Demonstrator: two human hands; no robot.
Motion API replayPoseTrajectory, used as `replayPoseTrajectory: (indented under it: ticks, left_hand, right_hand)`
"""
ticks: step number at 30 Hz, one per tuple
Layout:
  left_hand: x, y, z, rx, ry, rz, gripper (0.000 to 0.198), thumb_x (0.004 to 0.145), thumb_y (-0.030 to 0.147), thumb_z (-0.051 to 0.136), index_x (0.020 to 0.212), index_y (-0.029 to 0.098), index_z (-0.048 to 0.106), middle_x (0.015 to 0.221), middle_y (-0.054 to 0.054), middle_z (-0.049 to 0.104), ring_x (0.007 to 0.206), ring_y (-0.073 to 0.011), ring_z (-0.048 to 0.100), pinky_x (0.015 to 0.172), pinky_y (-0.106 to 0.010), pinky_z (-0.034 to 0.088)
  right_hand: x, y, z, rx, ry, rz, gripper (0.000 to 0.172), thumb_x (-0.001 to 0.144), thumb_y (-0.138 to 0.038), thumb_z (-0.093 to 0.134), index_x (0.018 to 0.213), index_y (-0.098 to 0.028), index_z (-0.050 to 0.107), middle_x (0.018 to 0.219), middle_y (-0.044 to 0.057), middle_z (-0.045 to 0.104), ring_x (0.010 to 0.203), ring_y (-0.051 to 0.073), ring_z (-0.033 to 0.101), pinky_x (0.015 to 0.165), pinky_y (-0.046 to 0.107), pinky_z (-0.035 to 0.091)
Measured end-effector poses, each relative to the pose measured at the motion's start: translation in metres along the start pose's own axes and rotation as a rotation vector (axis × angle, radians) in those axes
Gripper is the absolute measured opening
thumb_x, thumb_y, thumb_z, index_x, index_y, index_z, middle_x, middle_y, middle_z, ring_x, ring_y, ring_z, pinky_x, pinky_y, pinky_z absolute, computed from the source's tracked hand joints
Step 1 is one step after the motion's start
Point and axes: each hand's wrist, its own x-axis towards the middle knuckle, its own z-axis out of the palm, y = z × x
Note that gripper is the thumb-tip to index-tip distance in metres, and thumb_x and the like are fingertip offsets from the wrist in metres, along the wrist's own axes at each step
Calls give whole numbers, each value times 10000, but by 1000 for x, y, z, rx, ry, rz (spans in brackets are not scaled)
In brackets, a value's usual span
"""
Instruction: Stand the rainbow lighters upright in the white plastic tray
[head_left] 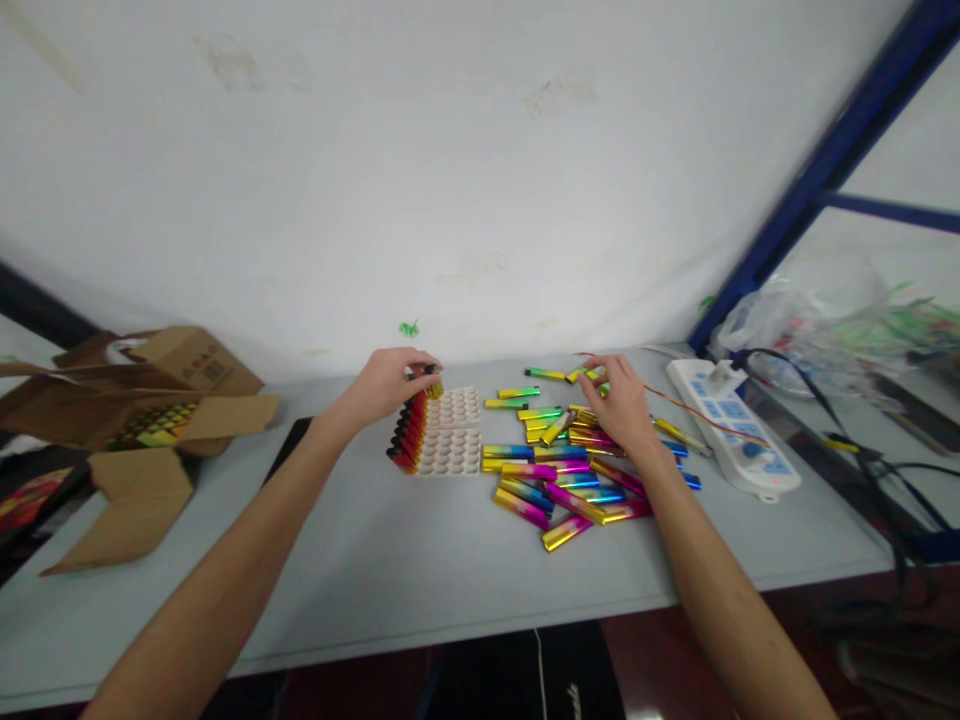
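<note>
Left hand pinches a lighter over the tray, right hand curled on the pile, grip unclear; lighters likely light, rigid, slick, best pinched mid-body.

Even, soft light fills the scene; the tabletop shows only faint shadows. Wide-lens distortion bends the edges, fine detail is slightly soft, and the lighters glint.

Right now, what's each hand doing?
Left hand: closed, pinching a lighter over the tray.
Right hand: fingers on the lighter pile; grip cannot be told.
</note>
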Motion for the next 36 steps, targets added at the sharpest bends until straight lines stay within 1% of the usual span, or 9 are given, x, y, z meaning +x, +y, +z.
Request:
replayPoseTrajectory:
  ticks: [3, 8, 17, 21, 25, 30, 33, 35, 36]
  left_hand:
    - [8, -8, 2, 134, -60, 3, 207, 865, 331, 701, 959, 225, 851, 914, -71, 828, 853, -252, 731, 866, -345, 542]
    - [10, -11, 8, 178, -132, 18, 70, 802, 260, 778, 807, 243, 845, 766, -54, 794, 785, -253, 705, 818, -317, 488]
    - [17, -17, 3, 242, -241, 19, 150, 831, 305, 739, 884, 273, 876, 805, -28, 820, 748, -214, 680, 719, -276, 441]
    - [11, -14, 11, 308, -194, 2, 175, 892, 317, 717, 930, 252, 874, 882, -93, 798, 946, -297, 676, 846, -344, 486]
    - [5, -5, 20, 470, -84, -23, 236, 960, 334, 697, 1080, 255, 884, 1175, -179, 697, 1176, -389, 608, 966, -470, 510]
    - [4, 5, 14, 582, -139, -78, 296, 980, 330, 683, 1205, 273, 866, 1289, -190, 611, 1262, -416, 565, 984, -525, 541]
    - [-3, 22, 20, 509, -19, 14, 376, 999, 337, 670, 1330, 221, 804, 1430, -208, 580, 1346, -419, 537, 1094, -571, 504]
    - [-11, 42, 36, 376, 87, 150, 381, 1032, 328, 635, 1360, 188, 770, 1459, -196, 596, 1376, -382, 538, 1187, -548, 448]
    - [-14, 53, 48, 298, 106, 196, 339, 1052, 310, 601, 1318, 199, 780, 1396, -170, 646, 1327, -350, 576, 1193, -528, 445]
  right_hand:
    - [0, -1, 0, 10, 0, 5, 137, 1023, -376, 600, 1073, -249, 612, 1141, 99, 686, 739, 214, 672, 870, 456, 607]
    - [0, -1, -1, 7, 5, 3, 149, 1030, -383, 590, 1080, -245, 615, 1130, 97, 687, 755, 222, 680, 889, 464, 597]
    - [0, -1, -1, 5, -7, 0, 147, 1043, -380, 582, 1081, -242, 613, 1137, 102, 683, 769, 224, 686, 874, 462, 601]
    - [0, -1, -1, 7, -8, 6, 128, 1034, -360, 589, 1079, -243, 613, 1134, 102, 678, 757, 223, 680, 869, 466, 607]
    - [0, -1, -1, 11, -12, 6, 116, 1036, -352, 589, 1082, -248, 613, 1138, 99, 679, 764, 222, 686, 884, 464, 610]
    - [0, -2, -1, 16, -8, 15, 99, 1026, -328, 598, 1080, -246, 612, 1142, 95, 673, 763, 218, 688, 886, 459, 609]
    - [1, -1, -1, 12, -13, 20, 98, 1025, -324, 595, 1082, -246, 611, 1143, 94, 672, 777, 217, 691, 894, 451, 608]
    - [1, 0, -2, 4, -7, 25, 97, 1026, -326, 591, 1082, -248, 611, 1150, 98, 677, 789, 220, 691, 893, 449, 609]
    - [1, 0, -2, 0, -4, 30, 100, 1026, -328, 589, 1083, -249, 611, 1153, 101, 680, 790, 221, 691, 891, 449, 610]
